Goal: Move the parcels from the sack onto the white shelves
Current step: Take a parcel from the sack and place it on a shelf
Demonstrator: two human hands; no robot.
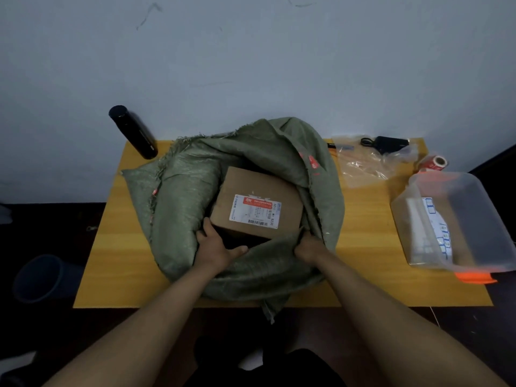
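White shipping label [255, 211] on cardboard parcel [257, 203] just beyond left hand [216, 247]: "B23C" legible; rest too small

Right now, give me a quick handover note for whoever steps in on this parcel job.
Left hand grips the near left corner of the cardboard box, which is still inside the green sack on the yellow table.
Right hand pinches the sack's edge, holding it open.
Done: nothing shelved that I can see.
Left: lift the box out and carry it to the white shelves, which are out of view.
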